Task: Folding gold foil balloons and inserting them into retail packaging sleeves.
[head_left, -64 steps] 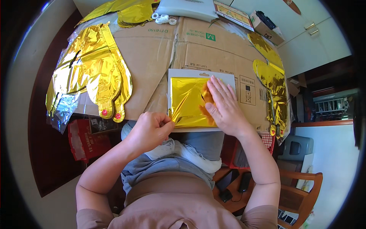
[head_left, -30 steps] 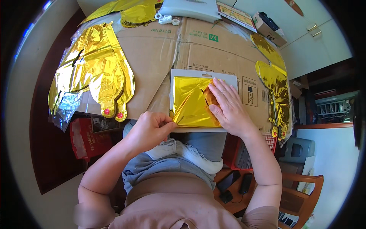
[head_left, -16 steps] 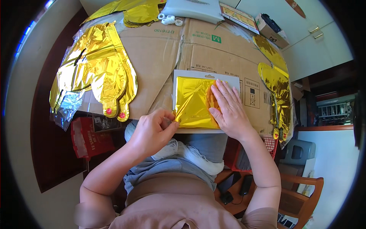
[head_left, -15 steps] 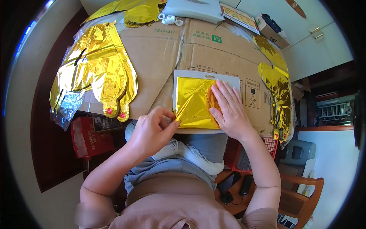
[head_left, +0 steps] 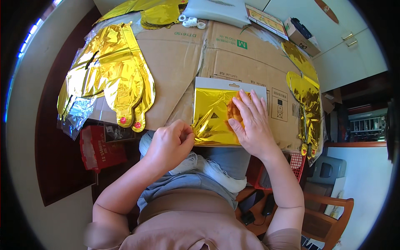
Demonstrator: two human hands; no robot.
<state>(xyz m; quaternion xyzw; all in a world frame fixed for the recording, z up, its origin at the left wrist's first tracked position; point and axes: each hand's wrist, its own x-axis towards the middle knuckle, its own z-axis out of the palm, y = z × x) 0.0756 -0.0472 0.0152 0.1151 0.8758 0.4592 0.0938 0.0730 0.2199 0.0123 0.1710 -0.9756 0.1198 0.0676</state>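
Observation:
A folded gold foil balloon [head_left: 211, 114] lies over a white backing card [head_left: 218, 83] with a hang hole at its far edge, near the table's front edge. My right hand [head_left: 254, 125] rests flat on the foil's right part, fingers stretched out and slightly apart. At the foil's near left corner, my left hand [head_left: 173, 141] is closed in a pinch, with its fingertips on the edge of the foil. The foil shows creases fanning from that corner. The fingertips' exact hold is partly hidden by the hand.
Flattened cardboard [head_left: 171, 62] covers the table. Flat gold foil balloons [head_left: 121, 75] lie at the left, with more gold foil [head_left: 306, 100] at the right. White string coils [head_left: 193, 23] sit at the back; white yarn [head_left: 208, 168] lies on my lap. A red bag [head_left: 100, 150] is below left.
My left hand has turned more closed at the foil's near left corner, and the foil there is more wrinkled. My right hand stays flat on it. The whole view has shifted slightly.

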